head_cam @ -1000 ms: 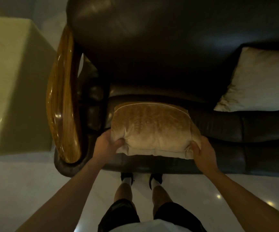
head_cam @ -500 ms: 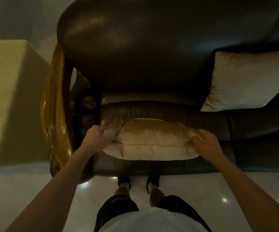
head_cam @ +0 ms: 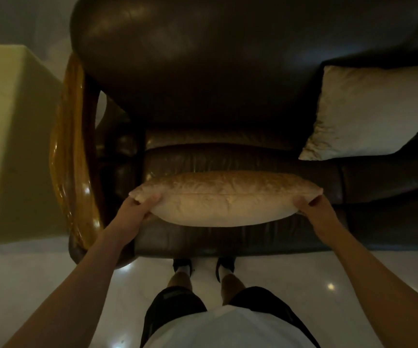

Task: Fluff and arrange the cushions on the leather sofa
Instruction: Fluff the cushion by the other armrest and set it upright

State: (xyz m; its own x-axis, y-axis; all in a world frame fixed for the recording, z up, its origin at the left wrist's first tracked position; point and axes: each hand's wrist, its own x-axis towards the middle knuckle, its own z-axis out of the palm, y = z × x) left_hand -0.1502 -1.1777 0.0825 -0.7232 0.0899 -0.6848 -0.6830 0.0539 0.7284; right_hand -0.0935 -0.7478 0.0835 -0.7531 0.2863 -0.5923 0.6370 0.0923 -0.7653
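I have the plump tan velvet cushion [head_cam: 224, 198] pinched at both ends, my left hand [head_cam: 137, 209] clenched on its left corner, my right hand [head_cam: 312, 205] on the right. It hangs edge-up just over the front of the dark brown leather sofa [head_cam: 202, 79] seat, long axis running left to right between the grips, both equally near. A pale silk cushion [head_cam: 373, 111] leans against the backrest to the right.

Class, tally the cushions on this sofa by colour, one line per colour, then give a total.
Golden-tan cushion, gripped at its ends by the left hand and right hand: 1
Pale cream cushion, leaning against the sofa backrest: 1
Total: 2
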